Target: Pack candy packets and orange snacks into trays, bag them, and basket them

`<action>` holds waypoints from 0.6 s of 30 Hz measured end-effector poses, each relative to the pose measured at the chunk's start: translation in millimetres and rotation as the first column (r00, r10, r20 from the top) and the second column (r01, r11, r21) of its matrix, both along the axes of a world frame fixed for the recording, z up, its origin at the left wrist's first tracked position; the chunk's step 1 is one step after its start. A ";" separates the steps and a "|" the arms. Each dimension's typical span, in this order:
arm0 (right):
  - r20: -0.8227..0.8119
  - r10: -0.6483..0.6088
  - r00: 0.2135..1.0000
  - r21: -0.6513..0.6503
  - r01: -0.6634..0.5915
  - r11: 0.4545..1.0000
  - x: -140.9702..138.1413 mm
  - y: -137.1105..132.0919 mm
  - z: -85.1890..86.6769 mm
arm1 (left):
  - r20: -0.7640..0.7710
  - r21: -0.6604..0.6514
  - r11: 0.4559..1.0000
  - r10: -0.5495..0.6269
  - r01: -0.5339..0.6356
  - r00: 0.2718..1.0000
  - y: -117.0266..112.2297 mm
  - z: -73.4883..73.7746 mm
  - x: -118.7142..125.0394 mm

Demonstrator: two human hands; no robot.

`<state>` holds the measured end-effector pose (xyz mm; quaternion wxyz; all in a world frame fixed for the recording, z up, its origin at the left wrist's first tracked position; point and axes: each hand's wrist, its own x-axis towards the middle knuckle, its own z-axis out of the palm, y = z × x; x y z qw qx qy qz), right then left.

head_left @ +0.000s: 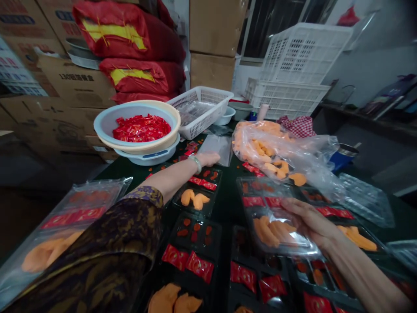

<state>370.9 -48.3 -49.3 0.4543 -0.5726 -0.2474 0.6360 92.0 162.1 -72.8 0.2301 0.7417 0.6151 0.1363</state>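
Observation:
My left hand reaches far forward, fingers curled on the near edge of a clear plastic bag lying flat on the table. My right hand grips the right side of a black tray in a clear sleeve, its fingers lying over the plastic. That tray holds orange pieces, red sachets and small red bits. Several open black trays with the same fillings lie below both arms.
A bowl of red sachets sits on a scale at the left. A white basket with clear bags stands behind. A big bag of orange pieces lies at the right. Sealed packs rest at the left; boxes, red sacks and crates stand behind.

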 end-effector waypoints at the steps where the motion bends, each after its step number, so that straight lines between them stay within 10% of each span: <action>1: -0.008 0.014 1.000 -0.012 -0.014 1.000 0.4 -1.1 -1.9 | -0.021 0.010 0.999 -0.044 0.044 0.999 3.5 -2.6 -2.6; 9: -0.072 0.196 0.978 0.076 -0.190 0.979 -11.3 10.2 -15.7 | -0.104 0.214 0.959 -0.165 0.184 0.981 32.2 -13.5 -4.2; 18: -0.113 0.456 0.883 0.145 -0.440 0.886 -48.0 33.3 -18.4 | -0.054 0.093 0.957 -0.271 0.275 0.961 23.5 -17.4 -1.2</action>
